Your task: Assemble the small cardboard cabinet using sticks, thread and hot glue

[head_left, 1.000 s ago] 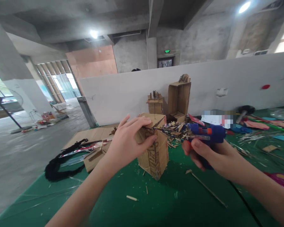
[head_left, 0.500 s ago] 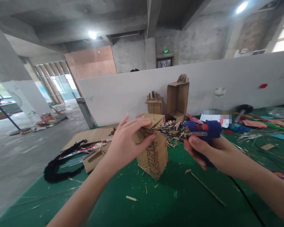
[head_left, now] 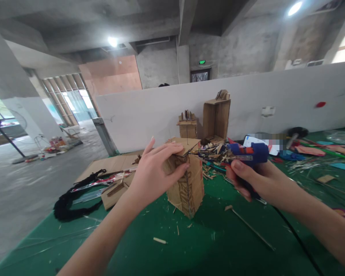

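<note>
1. Green table [head_left: 207, 245] in a bare concrete room; a white panel [head_left: 149, 115] crosses behind it at 12 o'clock, counting hours around the box.
2. At 8 o'clock the table's slanting edge drops to the grey floor [head_left: 23, 195].
3. Standing at the centre, the box [head_left: 194, 180] turns one upright corner edge toward 6 o'clock.
4. Broadest stretch of green: 5 to 7 o'clock, dotted with crumbs, a pale stick [head_left: 160, 240] at 7 and a thin rod [head_left: 253, 228] at 4.
5. Tighter elsewhere: a stand [head_left: 188, 130] at 12, a tall open carton [head_left: 215, 119] at 1, scraps [head_left: 211, 153] at 2, a black fuzzy loop [head_left: 60, 207] at 9.
6. Left hand [head_left: 153, 168] grips the box's top, thumb on the near side, fingers over the upper edge.
7. Right hand [head_left: 253, 176] is closed around a blue and orange glue gun [head_left: 248, 153] near 3 o'clock, nozzle toward the box's upper corner; I cannot tell whether they touch. Its black cord [head_left: 299, 241] trails to 4.
8. Writing: dark print on the box, the gun's side label and a lit green sign [head_left: 201, 62] at 12, all unreadable.
</note>
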`<action>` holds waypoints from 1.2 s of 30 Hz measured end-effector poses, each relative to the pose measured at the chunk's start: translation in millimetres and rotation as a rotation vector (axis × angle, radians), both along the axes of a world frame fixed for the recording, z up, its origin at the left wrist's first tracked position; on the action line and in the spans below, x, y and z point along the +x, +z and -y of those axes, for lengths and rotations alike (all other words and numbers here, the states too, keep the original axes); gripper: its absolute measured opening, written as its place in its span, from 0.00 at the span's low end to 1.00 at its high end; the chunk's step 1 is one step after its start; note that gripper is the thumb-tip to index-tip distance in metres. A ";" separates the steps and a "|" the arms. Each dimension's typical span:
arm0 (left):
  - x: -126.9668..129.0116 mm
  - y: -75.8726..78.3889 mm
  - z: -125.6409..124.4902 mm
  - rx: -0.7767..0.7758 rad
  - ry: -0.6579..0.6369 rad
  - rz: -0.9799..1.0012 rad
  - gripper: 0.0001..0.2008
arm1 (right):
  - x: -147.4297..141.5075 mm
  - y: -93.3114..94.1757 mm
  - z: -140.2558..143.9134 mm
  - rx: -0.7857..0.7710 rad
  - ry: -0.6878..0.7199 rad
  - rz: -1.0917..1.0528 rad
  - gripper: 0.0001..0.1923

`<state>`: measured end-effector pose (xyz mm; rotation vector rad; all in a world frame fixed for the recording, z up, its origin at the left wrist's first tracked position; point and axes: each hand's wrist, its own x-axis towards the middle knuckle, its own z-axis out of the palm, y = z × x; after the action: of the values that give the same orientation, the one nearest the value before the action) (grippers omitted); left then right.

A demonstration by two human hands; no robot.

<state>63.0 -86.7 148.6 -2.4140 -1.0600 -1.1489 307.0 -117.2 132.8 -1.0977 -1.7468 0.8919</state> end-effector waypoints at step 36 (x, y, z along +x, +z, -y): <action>0.4 1.0 0.5 0.012 -0.032 0.010 0.14 | 4.3 -8.1 -8.5 0.087 -0.033 -0.061 0.22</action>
<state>63.4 -87.2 149.6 -2.4267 -1.0179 -1.1753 311.3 -108.7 124.7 -1.0298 -1.6961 0.8137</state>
